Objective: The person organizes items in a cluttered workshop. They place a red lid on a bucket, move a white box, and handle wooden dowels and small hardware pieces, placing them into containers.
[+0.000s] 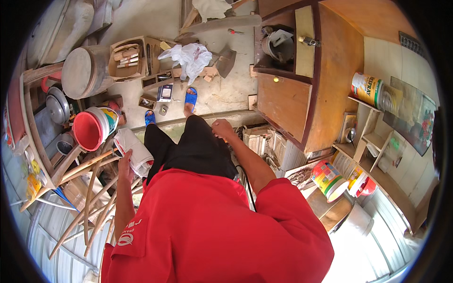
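My left hand (126, 165) is at a rolled whitish sack (133, 150) at the left, fingers against its near side; whether it grips the sack is unclear. A red bucket nested with white ones (88, 131) lies tipped just beyond the sack. My right hand (222, 128) is beside my right knee with its fingers curled; something small and orange shows near the wrist, and what the fingers hold, if anything, is hidden. Ahead of my feet in blue sandals are a small white box (165, 92) and a white plastic bag (193, 60).
Wooden poles (88, 208) lean at the lower left. A round wooden drum (78, 72) and an open cardboard box (126, 72) stand at the back left. A low concrete step (233, 116) crosses ahead. On the right are a wooden cabinet (285, 106), stacked slats (263, 141) and a wall shelf holding tins (368, 90).
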A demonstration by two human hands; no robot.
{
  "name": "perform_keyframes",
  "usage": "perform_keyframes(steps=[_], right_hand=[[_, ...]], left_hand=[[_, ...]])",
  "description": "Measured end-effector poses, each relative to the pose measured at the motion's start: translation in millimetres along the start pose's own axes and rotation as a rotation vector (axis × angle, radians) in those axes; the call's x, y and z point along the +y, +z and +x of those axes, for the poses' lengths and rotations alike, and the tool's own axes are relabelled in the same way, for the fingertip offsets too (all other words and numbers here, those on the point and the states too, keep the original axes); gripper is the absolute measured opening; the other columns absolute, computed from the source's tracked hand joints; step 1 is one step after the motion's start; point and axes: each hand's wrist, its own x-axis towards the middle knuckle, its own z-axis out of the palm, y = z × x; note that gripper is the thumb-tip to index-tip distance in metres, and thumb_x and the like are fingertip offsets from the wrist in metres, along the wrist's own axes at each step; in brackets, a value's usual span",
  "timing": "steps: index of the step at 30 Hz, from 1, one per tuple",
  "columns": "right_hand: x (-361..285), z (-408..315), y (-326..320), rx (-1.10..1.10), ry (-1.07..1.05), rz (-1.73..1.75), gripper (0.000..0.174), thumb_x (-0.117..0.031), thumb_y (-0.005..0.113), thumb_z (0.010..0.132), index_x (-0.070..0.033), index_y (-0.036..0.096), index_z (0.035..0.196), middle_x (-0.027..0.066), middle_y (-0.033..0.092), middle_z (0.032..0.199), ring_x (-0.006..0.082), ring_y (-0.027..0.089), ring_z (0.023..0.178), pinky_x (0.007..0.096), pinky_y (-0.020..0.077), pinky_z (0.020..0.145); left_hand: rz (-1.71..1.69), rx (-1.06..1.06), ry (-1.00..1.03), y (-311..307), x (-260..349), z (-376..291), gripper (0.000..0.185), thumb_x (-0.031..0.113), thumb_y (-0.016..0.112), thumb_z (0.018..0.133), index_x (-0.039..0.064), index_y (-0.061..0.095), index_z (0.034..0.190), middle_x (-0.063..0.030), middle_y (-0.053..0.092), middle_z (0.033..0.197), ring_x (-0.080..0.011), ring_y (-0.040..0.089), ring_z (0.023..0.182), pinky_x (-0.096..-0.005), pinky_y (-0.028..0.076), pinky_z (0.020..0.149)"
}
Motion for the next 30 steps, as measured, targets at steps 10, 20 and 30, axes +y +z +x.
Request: perform_keyframes(steps=[10,20,30], right_hand=[[15,5,-7,-0.076,0.051,-0.047,0.022,-0.020,0.059,0.089,-0.002,0.071,0.085,0.0077,0.071,0.074,0.0162,0.066,0.057,0.0309,0.0524,0.049],[12,-1,-5,0.003,0.037,0.009,0.024,-0.022,0.056,0.080,-0.007,0.070,0.068,0.0084,0.069,0.061,0.0222,0.070,0.056,0.0367,0.0576,0.063],[7,-3,-12,-0.062,0.089,0.019,0.022,-0.019,0.059,0.089,-0.002,0.072,0.089,0.0075,0.073,0.078,0.0155,0.067,0.059,0.0303,0.0537,0.051]], left_hand=[[0.018,-0.049,0.026,-3,3,3,0.052,0.022,0.072,0.096,-0.006,0.055,0.135,-0.0156,0.069,0.122,-0.0286,0.069,0.109,-0.0413,0.055,0.097],[0.066,-0.056,0.039,-6,-2,7,0.054,0.024,0.074,0.094,-0.005,0.055,0.136,-0.0145,0.068,0.123,-0.0269,0.068,0.109,-0.0398,0.054,0.098],[0.126,-0.026,0.055,-1,0,5,0.051,0.025,0.073,0.095,-0.004,0.057,0.133,-0.0137,0.069,0.120,-0.0270,0.069,0.107,-0.0408,0.056,0.096]])
